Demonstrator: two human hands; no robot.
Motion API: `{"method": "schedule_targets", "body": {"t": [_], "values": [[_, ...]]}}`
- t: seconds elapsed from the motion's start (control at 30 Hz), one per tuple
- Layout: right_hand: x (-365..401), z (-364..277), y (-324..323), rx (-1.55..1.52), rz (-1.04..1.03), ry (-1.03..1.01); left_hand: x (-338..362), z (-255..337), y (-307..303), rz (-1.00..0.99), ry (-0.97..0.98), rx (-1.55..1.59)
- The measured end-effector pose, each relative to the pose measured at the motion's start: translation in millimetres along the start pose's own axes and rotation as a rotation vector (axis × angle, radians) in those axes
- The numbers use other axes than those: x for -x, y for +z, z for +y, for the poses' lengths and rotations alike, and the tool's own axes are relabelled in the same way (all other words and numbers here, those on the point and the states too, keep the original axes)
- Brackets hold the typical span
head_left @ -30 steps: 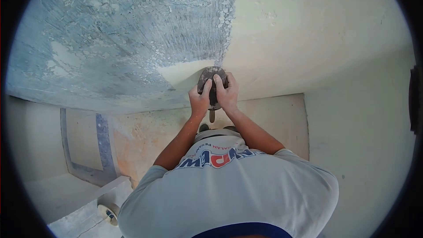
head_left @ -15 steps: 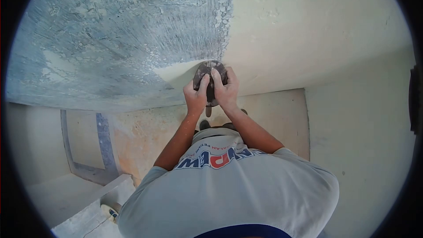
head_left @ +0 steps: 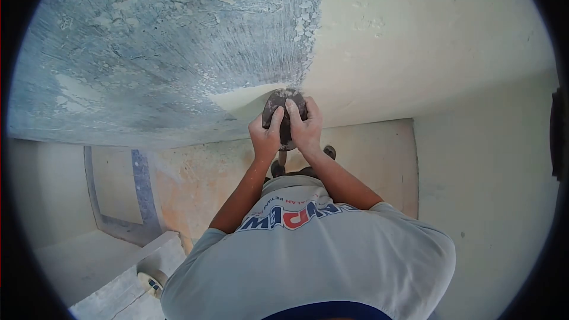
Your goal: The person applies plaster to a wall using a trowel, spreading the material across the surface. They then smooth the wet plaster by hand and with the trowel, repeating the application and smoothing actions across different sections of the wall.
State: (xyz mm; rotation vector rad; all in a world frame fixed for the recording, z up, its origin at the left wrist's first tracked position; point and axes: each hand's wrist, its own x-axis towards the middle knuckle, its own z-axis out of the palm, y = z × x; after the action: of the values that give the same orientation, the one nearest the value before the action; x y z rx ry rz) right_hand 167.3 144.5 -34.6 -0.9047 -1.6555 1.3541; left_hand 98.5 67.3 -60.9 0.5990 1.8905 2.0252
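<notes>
Both of my hands grip a dark, oval pad (head_left: 274, 106) dusted with white, and its exact kind I cannot make out. My left hand (head_left: 265, 136) holds its left side, thumb pointing up along the face. On the right side, my right hand (head_left: 307, 129) wraps its fingers round the edge with the thumb on top. The pad is at the wall (head_left: 178, 41), below the border between the rough blue scraped area and the smooth pale area (head_left: 403, 35). Its underside is hidden, so contact with the wall cannot be made out.
Below lies a dusty floor (head_left: 201, 178), with my feet (head_left: 329, 152) partly in view. A pale wall (head_left: 474, 189) rises on the right. At lower left are a blue-edged recess (head_left: 118, 184) and a whitish ledge (head_left: 127, 296) with a round container (head_left: 151, 283) on it.
My two hands and the pad have shifted slightly down together, with the grip unchanged. The view has moved a little, and more of one foot shows.
</notes>
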Motion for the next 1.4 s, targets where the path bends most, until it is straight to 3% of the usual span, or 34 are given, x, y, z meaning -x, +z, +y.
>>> {"method": "schedule_targets", "body": {"t": [0.1,0.27,0.4,0.57,0.67,0.77,0.83,0.97,1.03,1.1,1.17,1.27,1.4], "values": [[-9.1,-17.5,5.3,-0.158,0.057,-0.108,-8.2,32.8,1.1,-0.013,0.047,-0.026],[-1.2,3.6,3.3,-0.044,0.005,-0.025,1.2,-1.4,1.5,0.025,0.026,0.004],[-5.8,-12.5,2.8,-0.120,0.068,-0.095,-11.1,30.9,-0.7,-0.061,0.037,-0.049],[-2.3,11.4,4.9,-0.092,0.050,-0.071,-5.0,9.8,2.9,-0.001,0.081,-0.029],[-10.4,-13.9,4.8,-0.229,0.081,-0.032,-11.6,42.0,2.3,-0.065,0.087,-0.077],[-5.9,7.1,13.6,-0.213,0.077,-0.106,-8.7,19.0,-2.2,-0.006,0.122,-0.113],[-1.4,14.0,12.9,-0.154,0.033,-0.043,-4.9,14.0,-6.7,-0.011,0.092,-0.104],[-6.2,-0.7,17.3,-0.320,0.097,-0.055,-11.3,33.3,-5.8,-0.035,0.098,-0.126],[-3.6,10.4,19.1,-0.320,0.081,-0.033,-11.1,29.0,-8.6,-0.059,0.118,-0.134],[2.4,17.7,19.1,-0.111,0.015,-0.018,-8.4,15.7,-13.1,-0.005,0.097,-0.142],[0.5,15.1,20.8,-0.187,0.060,-0.093,-9.2,15.2,-13.3,-0.020,0.103,-0.158],[-4.1,-2.1,21.2,-0.333,0.087,-0.037,-11.2,33.6,-11.6,-0.037,0.102,-0.163],[3.3,23.2,27.8,-0.200,0.047,-0.048,-8.9,15.9,-17.3,-0.012,0.084,-0.188]]}}
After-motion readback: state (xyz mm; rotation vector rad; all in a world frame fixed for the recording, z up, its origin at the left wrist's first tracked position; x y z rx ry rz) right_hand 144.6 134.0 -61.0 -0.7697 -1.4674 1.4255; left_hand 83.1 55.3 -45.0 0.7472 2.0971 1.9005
